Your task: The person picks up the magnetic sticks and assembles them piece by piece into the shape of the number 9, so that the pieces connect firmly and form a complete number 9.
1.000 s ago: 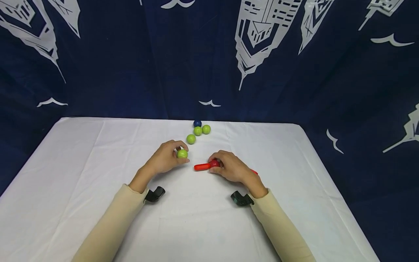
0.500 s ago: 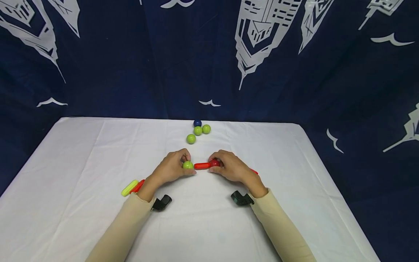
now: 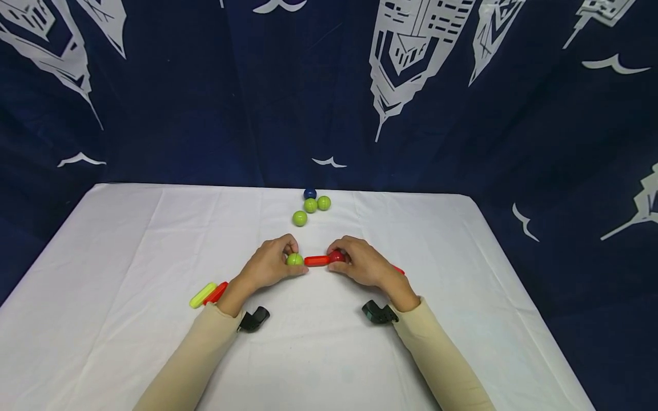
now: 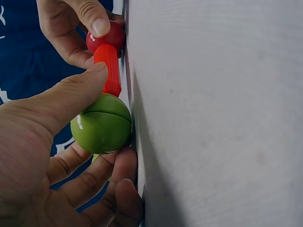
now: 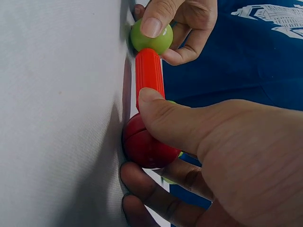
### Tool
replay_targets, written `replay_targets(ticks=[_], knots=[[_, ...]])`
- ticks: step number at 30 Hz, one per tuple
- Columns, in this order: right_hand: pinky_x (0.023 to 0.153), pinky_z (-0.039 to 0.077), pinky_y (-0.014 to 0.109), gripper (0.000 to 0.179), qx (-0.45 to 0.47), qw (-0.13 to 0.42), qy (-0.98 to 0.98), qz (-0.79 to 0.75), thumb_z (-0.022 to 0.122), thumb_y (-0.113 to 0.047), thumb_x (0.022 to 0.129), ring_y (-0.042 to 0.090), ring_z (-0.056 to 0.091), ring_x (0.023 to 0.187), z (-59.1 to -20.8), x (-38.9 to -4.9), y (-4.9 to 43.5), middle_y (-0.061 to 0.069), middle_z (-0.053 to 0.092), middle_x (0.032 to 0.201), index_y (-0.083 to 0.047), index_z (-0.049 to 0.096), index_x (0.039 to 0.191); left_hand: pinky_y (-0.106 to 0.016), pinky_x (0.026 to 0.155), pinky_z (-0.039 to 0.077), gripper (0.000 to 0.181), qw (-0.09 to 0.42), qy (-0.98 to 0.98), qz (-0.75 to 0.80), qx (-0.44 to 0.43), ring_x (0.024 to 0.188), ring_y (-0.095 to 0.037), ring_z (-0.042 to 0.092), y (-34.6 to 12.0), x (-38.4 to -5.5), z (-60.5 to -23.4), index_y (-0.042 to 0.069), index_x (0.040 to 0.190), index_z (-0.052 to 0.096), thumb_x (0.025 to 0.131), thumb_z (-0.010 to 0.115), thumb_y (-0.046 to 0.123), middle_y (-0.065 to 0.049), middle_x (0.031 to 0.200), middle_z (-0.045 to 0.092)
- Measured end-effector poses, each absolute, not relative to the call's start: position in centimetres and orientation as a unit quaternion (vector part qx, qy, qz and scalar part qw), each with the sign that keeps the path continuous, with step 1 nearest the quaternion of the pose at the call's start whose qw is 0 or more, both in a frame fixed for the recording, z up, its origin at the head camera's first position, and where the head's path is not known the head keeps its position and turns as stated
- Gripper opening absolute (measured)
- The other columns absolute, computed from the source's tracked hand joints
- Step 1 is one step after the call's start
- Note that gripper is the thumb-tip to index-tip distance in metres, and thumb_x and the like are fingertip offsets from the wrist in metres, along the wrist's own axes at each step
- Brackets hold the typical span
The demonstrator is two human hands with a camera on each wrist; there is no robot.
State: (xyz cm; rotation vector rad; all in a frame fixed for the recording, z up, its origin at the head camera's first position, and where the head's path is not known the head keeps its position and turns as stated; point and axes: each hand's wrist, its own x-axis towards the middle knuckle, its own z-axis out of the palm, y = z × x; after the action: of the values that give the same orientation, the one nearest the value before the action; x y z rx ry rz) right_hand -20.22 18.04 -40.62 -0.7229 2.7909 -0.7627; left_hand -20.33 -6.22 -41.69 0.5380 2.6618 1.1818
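Centre rod: one bright red, ridged, plastic-looking rod (image 3: 316, 261), lying crosswise between the hands, low at the counter; whether it rests on the cloth cannot be told.
Rod's left end: against a glossy lime-green ball (image 3: 295, 259) with a grooved seam; whether joined or only touching cannot be told.
Rod's right end: meeting a glossy dark red ball (image 3: 336, 256), likewise seamed.
Left hand (image 3: 268, 262): fingers partly curled, thumb opposite, gripping the lime-green ball; thumb tip reaching over toward the rod.
Right hand (image 3: 362, 262): fingers partly curled, thumb opposite, gripping the dark red ball; thumb tip by the rod's end.
Beside left wrist: one yellow-green rod (image 3: 203, 295) and one red rod (image 3: 216, 292), side by side, the latter partly hidden by the arm.
Beyond right wrist: one red piece (image 3: 399, 270), mostly hidden, shape unclear.
Far group: three loose green balls (image 3: 300, 218) and one dark blue ball (image 3: 310, 194), near the far edge.
Sleeves: two, beige (image 3: 442, 354), a black wrist camera (image 3: 253, 319) at each cuff.
Counter (image 3: 308, 365): covered in creased white cloth.
Backdrop: navy fabric (image 3: 308, 103), printed with white buildings and birds.
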Motion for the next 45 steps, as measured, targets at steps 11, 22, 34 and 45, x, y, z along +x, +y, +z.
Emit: replay_targets(ticks=[11,22,34,45], knots=[[0.081,0.042,0.031,0.031,-0.239,0.087,0.933,-0.256,0.076,-0.026,0.090,0.015,0.051,0.086,-41.3,-20.1,17.9,-0.001,0.062,0.096,-0.011,0.067,0.115,-0.027,0.062,0.037,0.036,0.094,0.893,0.405,0.173,0.069,-0.016,0.048,-6.5,-20.2,-42.4,0.010,0.095,0.058,0.078,0.088,0.023,-0.002,0.077,0.056],[0.080,0.041,0.030,0.031,-0.243,0.078,0.932,-0.256,0.076,-0.027,0.090,0.014,0.051,0.084,-41.7,-20.0,18.0,-0.001,0.062,0.095,-0.011,0.067,0.115,-0.027,0.063,0.041,0.034,0.084,0.893,0.403,0.183,0.069,-0.013,0.051,-6.3,-20.1,-42.7,0.011,0.095,0.060,0.079,0.087,0.024,-0.003,0.089,0.063],[0.081,0.043,0.032,0.034,-0.233,0.097,0.933,-0.257,0.077,-0.027,0.089,0.016,0.052,0.088,-40.9,-19.9,18.2,0.000,0.062,0.099,-0.012,0.067,0.118,-0.025,0.064,0.044,0.033,0.117,0.883,0.401,0.215,0.068,-0.012,0.054,-6.9,-20.5,-42.1,0.008,0.110,0.068,0.081,0.083,0.010,-0.008,0.105,0.070],[0.086,0.044,0.033,0.034,-0.251,0.095,0.931,-0.247,0.074,-0.022,0.092,0.017,0.053,0.092,-40.5,-20.2,18.4,0.003,0.064,0.105,-0.010,0.066,0.123,-0.027,0.065,0.044,0.030,0.098,0.887,0.402,0.204,0.069,-0.012,0.055,-6.7,-20.6,-41.8,0.010,0.101,0.067,0.079,0.086,0.016,-0.004,0.096,0.070]])
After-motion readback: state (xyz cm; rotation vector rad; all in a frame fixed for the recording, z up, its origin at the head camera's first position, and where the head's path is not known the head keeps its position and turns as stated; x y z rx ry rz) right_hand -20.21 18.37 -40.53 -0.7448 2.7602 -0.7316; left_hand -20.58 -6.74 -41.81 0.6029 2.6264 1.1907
